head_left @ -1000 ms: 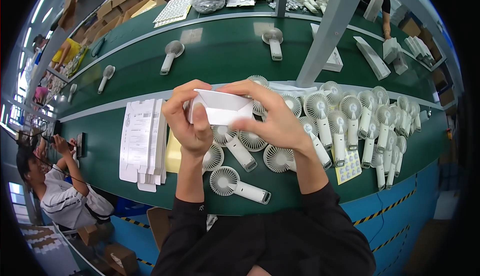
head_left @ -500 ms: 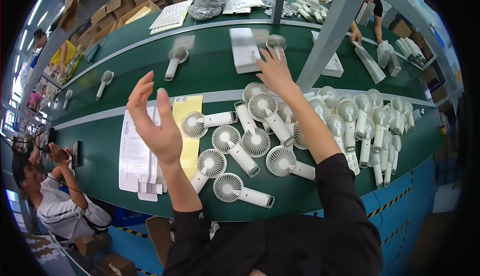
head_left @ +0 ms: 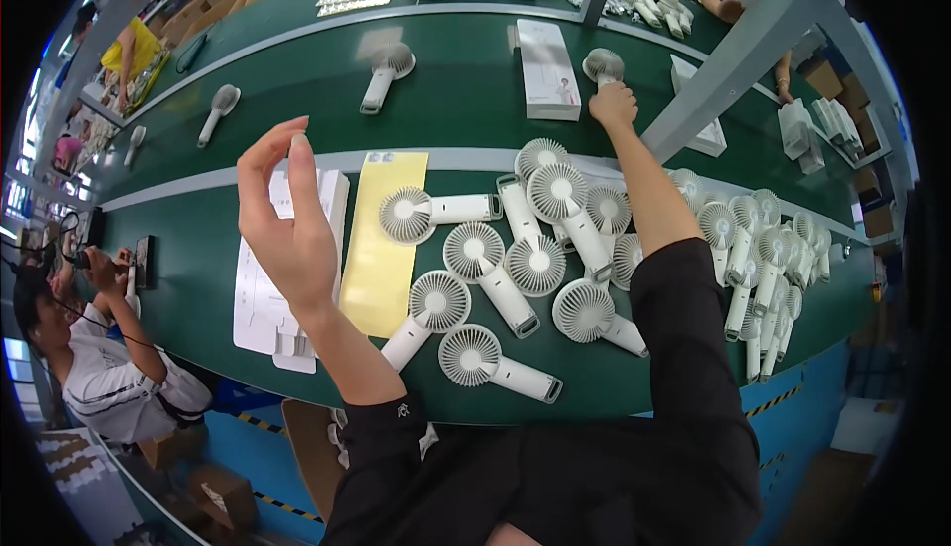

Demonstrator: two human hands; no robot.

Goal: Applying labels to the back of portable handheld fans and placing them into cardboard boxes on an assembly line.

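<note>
My right hand (head_left: 614,105) reaches over the grey rail, its fingers closed round the handle of a white handheld fan (head_left: 603,65) on the green belt. The handle is mostly hidden under the hand. A white box (head_left: 548,68) lies on the belt just left of it. Raised above the near table, my left hand (head_left: 287,214) is empty with its fingers apart. Below that hand are flat white cartons (head_left: 260,293) and a yellow sheet (head_left: 384,249). Several loose white fans (head_left: 474,252) lie between my forearms.
A slanted grey post (head_left: 733,51) rises right of my right hand. More fans (head_left: 768,249) are heaped at the table's right. Another fan (head_left: 386,75) lies farther left on the belt. A co-worker (head_left: 124,348) sits at the left; another person's arm (head_left: 783,78) shows at the far right.
My right hand has moved from beside the white box to the fan on the belt and closed on it. My left hand stays raised and open. The view has shifted.
</note>
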